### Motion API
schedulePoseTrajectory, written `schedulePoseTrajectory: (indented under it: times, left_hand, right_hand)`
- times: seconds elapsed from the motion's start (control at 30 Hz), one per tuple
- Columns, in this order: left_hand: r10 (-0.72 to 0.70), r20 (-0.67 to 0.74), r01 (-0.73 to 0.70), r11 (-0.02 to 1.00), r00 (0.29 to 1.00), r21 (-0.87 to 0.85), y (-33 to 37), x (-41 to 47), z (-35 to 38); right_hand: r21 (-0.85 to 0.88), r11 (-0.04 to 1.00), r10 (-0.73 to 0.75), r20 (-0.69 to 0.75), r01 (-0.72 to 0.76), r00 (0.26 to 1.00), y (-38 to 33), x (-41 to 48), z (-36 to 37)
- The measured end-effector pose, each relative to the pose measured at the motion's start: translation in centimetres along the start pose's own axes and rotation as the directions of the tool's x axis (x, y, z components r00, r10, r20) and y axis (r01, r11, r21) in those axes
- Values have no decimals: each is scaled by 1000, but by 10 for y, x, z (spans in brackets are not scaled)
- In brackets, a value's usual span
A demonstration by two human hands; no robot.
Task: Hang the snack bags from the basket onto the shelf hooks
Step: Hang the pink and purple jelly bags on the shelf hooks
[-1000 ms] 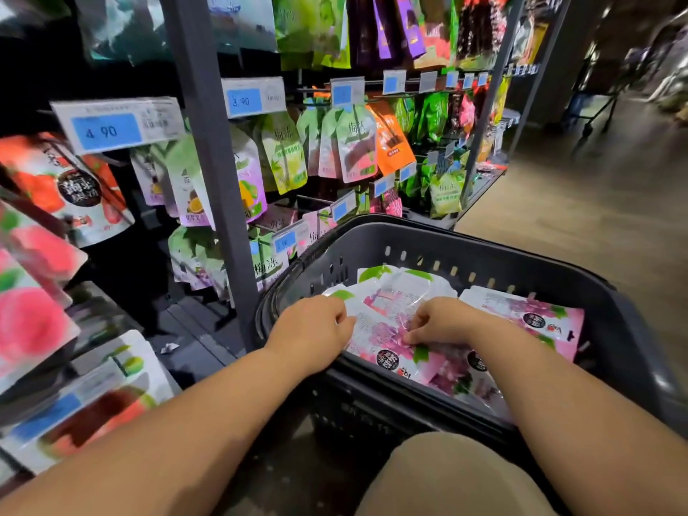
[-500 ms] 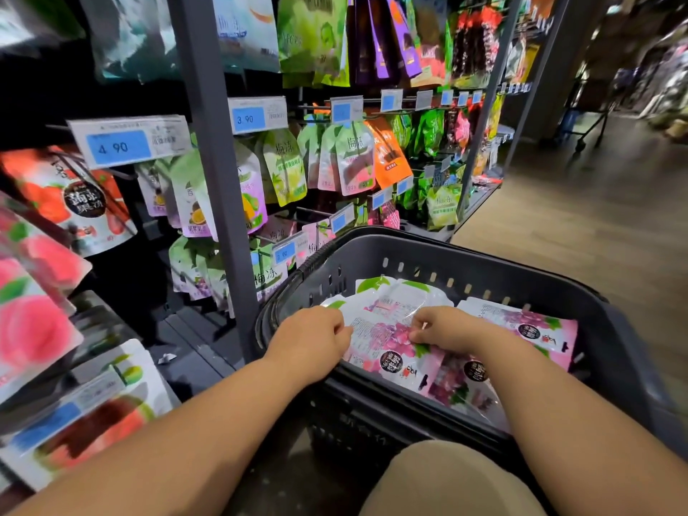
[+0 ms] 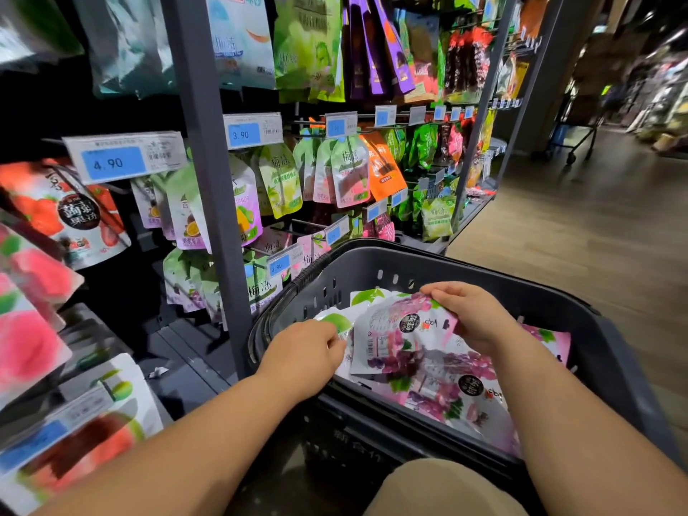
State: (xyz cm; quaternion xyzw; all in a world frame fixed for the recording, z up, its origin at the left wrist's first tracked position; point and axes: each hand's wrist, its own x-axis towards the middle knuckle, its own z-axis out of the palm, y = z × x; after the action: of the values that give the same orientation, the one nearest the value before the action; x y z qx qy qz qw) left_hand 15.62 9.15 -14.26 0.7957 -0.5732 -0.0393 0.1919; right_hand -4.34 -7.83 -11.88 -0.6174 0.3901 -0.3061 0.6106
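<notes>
The right hand (image 3: 473, 314) grips the top bag's (image 3: 391, 340) upper corner, tilting it above the others in the basket (image 3: 484, 277). The bag is a white-pink pouch printed with purple grapes, a dark round label and a barcode. The left hand's (image 3: 301, 351) fingers curl at its edge; whether they pinch it is unclear.

Blue price tag (image 3: 115, 162) (reads 4.90), wooden floor (image 3: 595, 225), wheeled trolley (image 3: 559, 135) far back

On the left hand (image 3: 305, 351) the fingertips curl out of sight, so whether they pinch anything cannot be told; the right hand (image 3: 471, 314) covers the top edge of the bag (image 3: 391, 340) it grips; lower bags (image 3: 446, 400) lie mostly buried; forearms (image 3: 566, 426) hide parts of the basket (image 3: 391, 260) near rim; left-edge packs (image 3: 29, 340) are blurred and cropped; far tags (image 3: 439, 112) unreadable
</notes>
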Motion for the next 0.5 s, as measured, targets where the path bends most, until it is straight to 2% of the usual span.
schedulePoseTrajectory:
  times: [0.17,0.3,0.4,0.5]
  left_hand:
    - [11,-10,-11,1000,1000,-2,0,0,0]
    - [9,-16,-9,1000,1000,-14,0,0,0]
    - [5,-19,-5,1000,1000,-17,0,0,0]
    - [5,-23,-5,1000,1000,-13,0,0,0]
  right_hand:
    - [231,971,-68,8,64,998,-7,0,-7]
    - [376,919,-180,128,120,975,-11,0,-12]
    - [269,949,-208,142,164,968,-12,-2,-12]
    - [-50,957,-289,-63,286,955,-16,-6,-1]
